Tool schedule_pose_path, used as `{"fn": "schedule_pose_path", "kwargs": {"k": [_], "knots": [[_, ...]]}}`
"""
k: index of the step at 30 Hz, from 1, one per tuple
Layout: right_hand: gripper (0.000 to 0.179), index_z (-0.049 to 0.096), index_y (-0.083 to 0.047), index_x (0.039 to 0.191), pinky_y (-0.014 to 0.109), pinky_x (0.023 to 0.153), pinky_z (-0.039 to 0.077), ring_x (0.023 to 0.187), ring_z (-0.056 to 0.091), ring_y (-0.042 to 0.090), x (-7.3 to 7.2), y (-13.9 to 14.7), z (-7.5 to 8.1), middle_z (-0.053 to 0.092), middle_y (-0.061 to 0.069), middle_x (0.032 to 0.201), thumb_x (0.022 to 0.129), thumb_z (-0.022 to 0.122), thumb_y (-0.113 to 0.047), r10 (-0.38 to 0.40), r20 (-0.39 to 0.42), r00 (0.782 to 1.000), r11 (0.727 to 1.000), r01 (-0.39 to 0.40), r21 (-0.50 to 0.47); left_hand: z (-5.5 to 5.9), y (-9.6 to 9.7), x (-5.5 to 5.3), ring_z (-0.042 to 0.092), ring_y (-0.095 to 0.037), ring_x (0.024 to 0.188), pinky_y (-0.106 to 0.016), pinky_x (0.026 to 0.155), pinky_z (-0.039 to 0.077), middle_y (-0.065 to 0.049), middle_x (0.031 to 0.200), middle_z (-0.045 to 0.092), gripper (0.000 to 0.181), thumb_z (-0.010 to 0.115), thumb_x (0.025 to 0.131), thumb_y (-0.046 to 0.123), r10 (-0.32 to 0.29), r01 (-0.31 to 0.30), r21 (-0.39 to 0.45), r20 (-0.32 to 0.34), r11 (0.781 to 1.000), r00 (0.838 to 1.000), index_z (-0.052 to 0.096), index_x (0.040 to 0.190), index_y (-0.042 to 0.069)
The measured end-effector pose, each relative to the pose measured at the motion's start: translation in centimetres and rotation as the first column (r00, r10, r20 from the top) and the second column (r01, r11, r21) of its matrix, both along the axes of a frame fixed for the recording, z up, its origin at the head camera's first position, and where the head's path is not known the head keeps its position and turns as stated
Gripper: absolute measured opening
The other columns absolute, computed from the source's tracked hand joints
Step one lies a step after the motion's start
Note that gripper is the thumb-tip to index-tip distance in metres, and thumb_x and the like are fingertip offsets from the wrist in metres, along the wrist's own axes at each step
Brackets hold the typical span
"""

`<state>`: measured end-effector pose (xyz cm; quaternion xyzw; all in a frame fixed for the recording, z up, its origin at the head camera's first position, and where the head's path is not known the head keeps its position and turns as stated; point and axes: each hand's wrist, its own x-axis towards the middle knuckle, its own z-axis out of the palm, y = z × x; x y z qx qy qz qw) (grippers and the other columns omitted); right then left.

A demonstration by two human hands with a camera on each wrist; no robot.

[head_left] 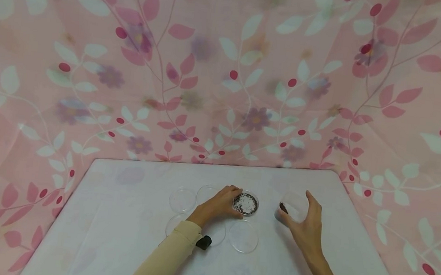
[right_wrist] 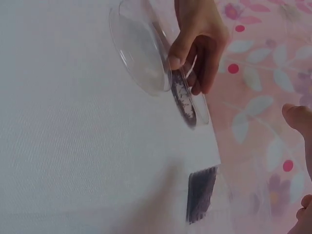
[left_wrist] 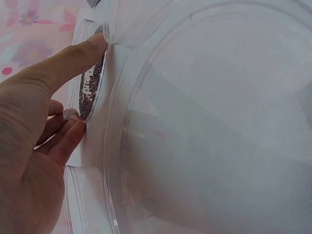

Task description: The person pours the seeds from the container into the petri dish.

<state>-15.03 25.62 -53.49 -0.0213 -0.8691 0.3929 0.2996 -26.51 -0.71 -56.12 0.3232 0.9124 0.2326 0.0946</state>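
My left hand holds a clear petri dish by its rim, fingers and thumb on opposite edges. Dark grains ring a pale middle in the dish, also seen edge-on in the left wrist view. In the right wrist view the left hand curls over that dish. To the right my right hand is spread, thumb and fingers apart, around a clear container. Dark grains lie at the container's base. In the right wrist view the right hand's thumb appears apart from it.
Several clear round dishes stand close about the left forearm, among them a front dish and a far-left dish. They rest on a white table. A pink leaf-patterned cloth hangs behind the table's back edge.
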Motion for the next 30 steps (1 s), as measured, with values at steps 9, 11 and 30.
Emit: {"fn": "schedule_pose_path", "kwargs": {"k": [9, 11, 30], "knots": [[0.092, 0.050, -0.002, 0.140, 0.029, 0.100, 0.048, 0.119, 0.055, 0.031, 1.0, -3.4, 0.0, 0.055, 0.017, 0.132, 0.063, 0.093, -0.028, 0.229, -0.029, 0.973, 0.931, -0.211, 0.298, 0.3, 0.0, 0.0, 0.047, -0.022, 0.133, -0.037, 0.114, 0.039, -0.008, 0.142, 0.052, 0.092, 0.084, 0.073, 0.047, 0.006, -0.006, -0.003, 0.004, 1.000, 1.000, 0.046, 0.146, 0.007], [0.089, 0.051, -0.002, 0.138, 0.043, 0.091, 0.052, 0.115, 0.057, 0.030, 1.4, -4.2, -0.6, 0.057, 0.015, 0.128, 0.064, 0.092, -0.032, 0.267, 0.011, 0.964, 0.915, -0.257, 0.310, 0.3, 0.0, 0.1, 0.047, -0.022, 0.133, -0.037, 0.114, 0.039, -0.007, 0.143, 0.052, 0.092, 0.084, 0.073, 0.048, 0.008, -0.008, -0.008, 0.002, 1.000, 1.000, 0.046, 0.147, 0.008], [0.103, 0.053, -0.002, 0.138, 0.045, 0.099, 0.050, 0.126, 0.051, 0.026, 4.5, -7.7, -3.8, 0.054, 0.011, 0.135, 0.061, 0.084, -0.063, 0.247, 0.356, 0.901, 0.889, -0.357, 0.288, 0.3, -0.1, 0.2, 0.046, -0.022, 0.135, -0.037, 0.115, 0.038, -0.007, 0.143, 0.052, 0.091, 0.084, 0.073, 0.047, 0.004, -0.004, 0.001, -0.010, 1.000, 1.000, 0.046, 0.146, 0.008]]}}
